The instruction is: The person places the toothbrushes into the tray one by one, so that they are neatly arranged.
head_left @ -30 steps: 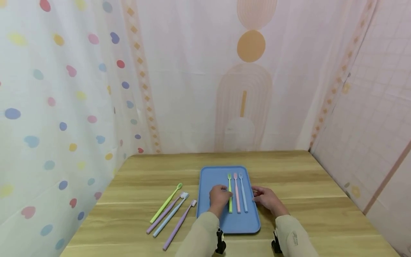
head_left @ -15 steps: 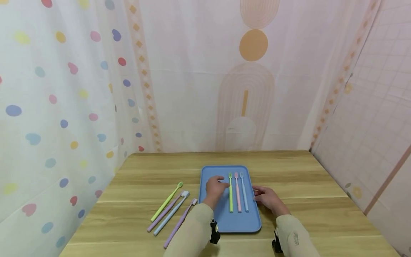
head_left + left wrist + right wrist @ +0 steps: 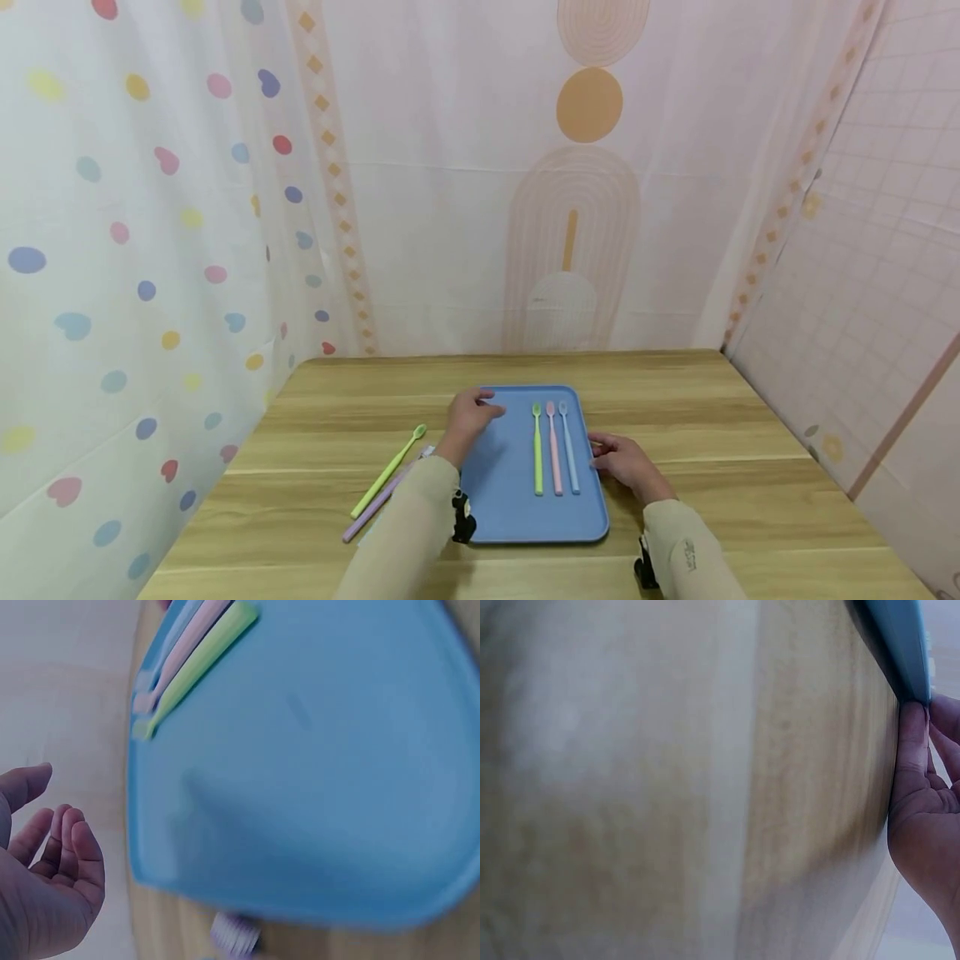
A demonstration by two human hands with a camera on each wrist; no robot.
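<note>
My left hand [image 3: 471,421] hovers over the left rim of the blue tray [image 3: 517,521], fingers loosely bent and holding nothing; the left wrist view shows a gap between thumb and fingers. At the tray's right rim, my right hand [image 3: 628,467] grips the edge with thumb and fingertips. Inside the tray, a green toothbrush [image 3: 537,458], a pink toothbrush [image 3: 554,454] and a light blue toothbrush [image 3: 570,454] lie side by side, heads toward the far end. On the table left of it are another green toothbrush [image 3: 386,477] and a purple toothbrush [image 3: 375,510], partly behind my left sleeve.
A sliver of another light blue toothbrush [image 3: 365,540] shows beside my left sleeve [image 3: 401,525]. The wood-patterned table [image 3: 675,400] extends around the tray. Patterned curtains [image 3: 420,208] hang behind the table and along both sides.
My left hand has moved off the green toothbrush in the tray, leftward to the left rim. Its sleeve now covers the second purple toothbrush and most of the blue one. My right hand stays put.
</note>
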